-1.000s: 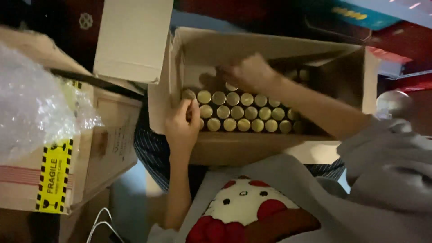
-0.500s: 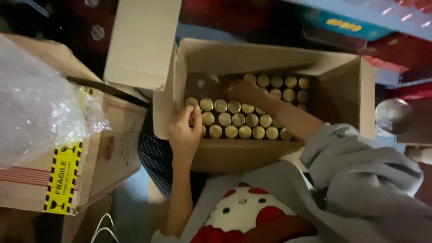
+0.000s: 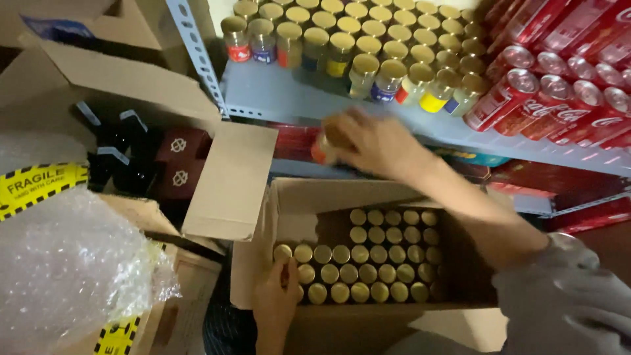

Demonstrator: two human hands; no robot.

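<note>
Right hand [image 3: 374,141]: fingers closed round a small jar [image 3: 323,146], lifted above the box, level with the shelf edge.
Left hand [image 3: 279,299]: curled over jars at the box's near-left corner.
Box [image 3: 342,197]: open brown cardboard, rows of gold-lidded jars.
Shelf [image 3: 276,98]: grey; jars, red cans.
Tape [image 3: 39,184]: yellow-black, far left.

jar [image 3: 323,146] blurred, mostly hidden under right hand [image 3: 374,141] grip.

The right hand [image 3: 374,141] grips a small gold-lidded jar [image 3: 323,146] just below the edge of a grey metal shelf [image 3: 276,98] lined with matching jars [image 3: 368,49] and red cans [image 3: 559,85]. The left hand [image 3: 279,299] rests on the near left corner of an open cardboard box [image 3: 289,197] packed with gold-lidded jars. Bubble wrap [image 3: 66,263] lies to the left.
</note>
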